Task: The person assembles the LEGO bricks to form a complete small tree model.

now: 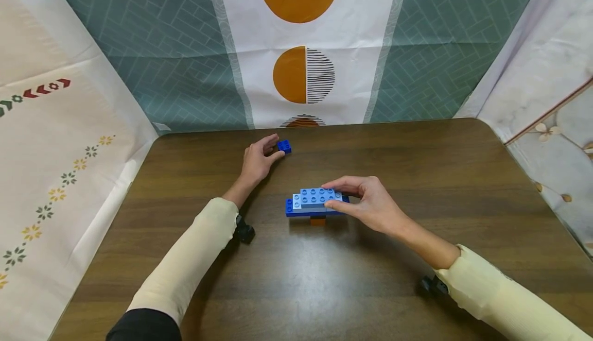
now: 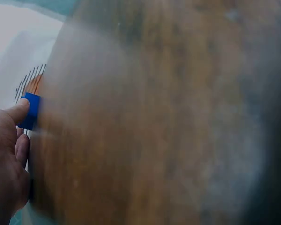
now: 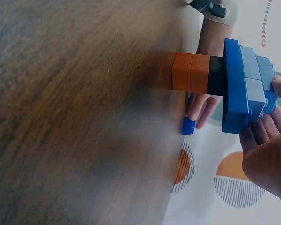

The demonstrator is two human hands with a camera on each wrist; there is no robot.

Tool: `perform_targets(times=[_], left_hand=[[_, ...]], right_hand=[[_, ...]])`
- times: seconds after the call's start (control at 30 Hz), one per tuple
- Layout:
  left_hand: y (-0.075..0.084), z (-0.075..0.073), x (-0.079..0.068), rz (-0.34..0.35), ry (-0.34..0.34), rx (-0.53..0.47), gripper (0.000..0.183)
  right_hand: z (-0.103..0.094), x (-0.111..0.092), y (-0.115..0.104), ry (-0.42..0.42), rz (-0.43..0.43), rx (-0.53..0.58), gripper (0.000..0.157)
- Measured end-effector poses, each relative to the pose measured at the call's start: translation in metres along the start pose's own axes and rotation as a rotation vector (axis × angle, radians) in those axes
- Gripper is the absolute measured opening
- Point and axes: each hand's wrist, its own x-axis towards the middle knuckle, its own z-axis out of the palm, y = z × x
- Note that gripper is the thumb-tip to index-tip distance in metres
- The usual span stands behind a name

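A stacked toy-brick build [image 1: 292, 207] stands on the table, wide blue layers balanced on a narrow column. From the side, the right wrist view shows orange bricks [image 3: 190, 71] at the base, a dark brick [image 3: 216, 75] above them, then a long dark blue layer [image 3: 235, 86] and lighter blue ones. My right hand [image 1: 377, 204] pinches the upper light blue brick [image 1: 311, 197], thumb in front and fingers behind. Farther back, my left hand [image 1: 258, 160] is beside a small dark blue brick [image 1: 284, 147], its thumb near or against it and the fingers loosely extended.
The brown wooden table [image 1: 370, 279] ends at a back edge just beyond the small brick. Behind it hangs a green and white patterned cloth [image 1: 185, 73]; pale cloths [image 1: 69, 176] flank both sides. Dark wrist devices [image 1: 244, 230] sit under both cream sleeves.
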Motion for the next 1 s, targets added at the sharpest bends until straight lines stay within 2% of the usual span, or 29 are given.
perform_targets(times=[0.63,0.77,1.0], left_hand=[[0.004,0.003,-0.002,0.025,0.050,0.070,0.043],[0.005,0.002,-0.003,0.028,0.035,0.064,0.042],[0.009,-0.002,-0.012,0.056,-0.034,0.044,0.041]], right_hand=[[0.001,0.001,-0.001,-0.002,-0.006,-0.001,0.032],[0.001,0.001,-0.001,-0.004,-0.007,0.006,0.032],[0.000,0.001,0.001,-0.004,-0.009,0.006,0.032]])
